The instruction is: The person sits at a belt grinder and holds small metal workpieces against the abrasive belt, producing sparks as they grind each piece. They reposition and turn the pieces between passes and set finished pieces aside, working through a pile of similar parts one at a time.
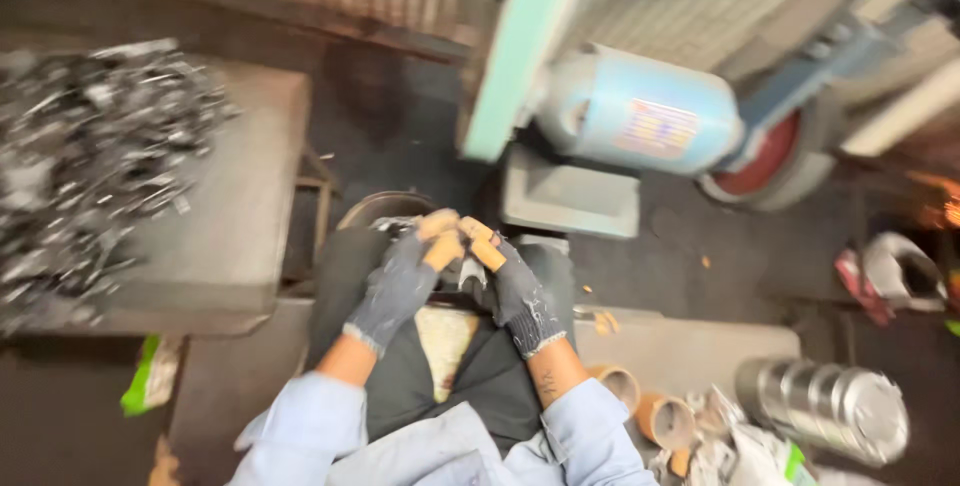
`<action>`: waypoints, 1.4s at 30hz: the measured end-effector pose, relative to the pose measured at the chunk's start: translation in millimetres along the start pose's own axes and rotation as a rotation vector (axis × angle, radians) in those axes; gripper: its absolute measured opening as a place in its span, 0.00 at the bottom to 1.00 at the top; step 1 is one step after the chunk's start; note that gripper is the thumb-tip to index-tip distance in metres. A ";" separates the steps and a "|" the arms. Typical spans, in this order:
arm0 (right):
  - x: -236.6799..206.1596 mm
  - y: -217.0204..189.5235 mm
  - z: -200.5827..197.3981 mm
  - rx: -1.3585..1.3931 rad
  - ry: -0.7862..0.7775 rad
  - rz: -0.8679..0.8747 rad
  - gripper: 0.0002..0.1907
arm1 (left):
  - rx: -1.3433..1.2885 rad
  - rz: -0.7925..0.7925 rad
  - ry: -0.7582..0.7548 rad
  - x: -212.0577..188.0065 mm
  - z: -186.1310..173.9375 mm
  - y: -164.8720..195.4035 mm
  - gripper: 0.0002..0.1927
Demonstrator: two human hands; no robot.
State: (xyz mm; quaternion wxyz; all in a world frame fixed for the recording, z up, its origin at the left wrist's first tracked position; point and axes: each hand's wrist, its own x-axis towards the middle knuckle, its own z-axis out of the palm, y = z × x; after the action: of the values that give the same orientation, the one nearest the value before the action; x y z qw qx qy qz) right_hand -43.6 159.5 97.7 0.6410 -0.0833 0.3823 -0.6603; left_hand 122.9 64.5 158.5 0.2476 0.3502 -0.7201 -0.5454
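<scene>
We are looking down at a dark, grimy workshop floor [400,116]. On our left a grey bench [240,206] is carrying a heap of shiny metal scraps [85,146], which is covering most of its left part. Ahead of us a machine is standing with a pale blue motor [640,111], a green upright panel [515,51] to its left and a red wheel [770,156] to its right; a grey block [570,201] is sitting just below the motor. At the lower right a low slab [690,351] is lying beside our lap, with two orange cups [645,406] and a stack of steel tins [825,406] near it. A green packet [140,376] is lying at the lower left.

Both our hands are wearing grey gloves with orange fingertips. Our left hand [400,281] and right hand [515,286] are meeting above our knees, fingertips nearly touching. Between them a small metal piece [462,268] is showing, pinched by the fingers of both hands, so both are clenching on it. The blur is keeping us from telling its shape.
</scene>
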 end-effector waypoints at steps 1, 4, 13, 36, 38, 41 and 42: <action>-4.5 -5.6 -7.8 0.017 0.075 -0.008 0.19 | -0.074 0.091 0.100 -3.3 11.2 2.5 0.22; -13.6 -16.1 -13.1 0.075 0.124 -0.001 0.20 | 0.606 0.523 0.131 -14.8 36.1 4.2 0.30; 2.4 -46.7 28.9 -0.387 0.007 0.036 0.20 | 0.099 -0.316 -0.273 52.7 8.9 -17.4 0.21; 110.8 -27.7 -27.5 -0.223 0.278 -0.237 0.14 | -0.240 -0.163 0.026 133.5 61.3 -93.7 0.13; 116.2 -23.9 -29.3 -0.233 0.261 -0.264 0.14 | -0.190 -0.100 0.133 134.9 75.7 -99.3 0.13; 114.2 -24.6 -35.4 -0.229 0.273 -0.247 0.13 | -0.223 -0.020 0.245 134.1 94.7 -108.1 0.14; 113.1 -25.3 -37.0 -0.218 0.286 -0.231 0.12 | -0.186 -0.002 0.271 133.4 100.0 -110.5 0.13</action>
State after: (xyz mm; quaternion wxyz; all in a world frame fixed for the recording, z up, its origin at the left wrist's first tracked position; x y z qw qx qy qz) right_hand -104.2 68.4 44.5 0.4875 -0.1008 0.5266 -0.6890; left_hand -9.3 4.7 20.9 0.3736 0.3968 -0.6262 -0.5575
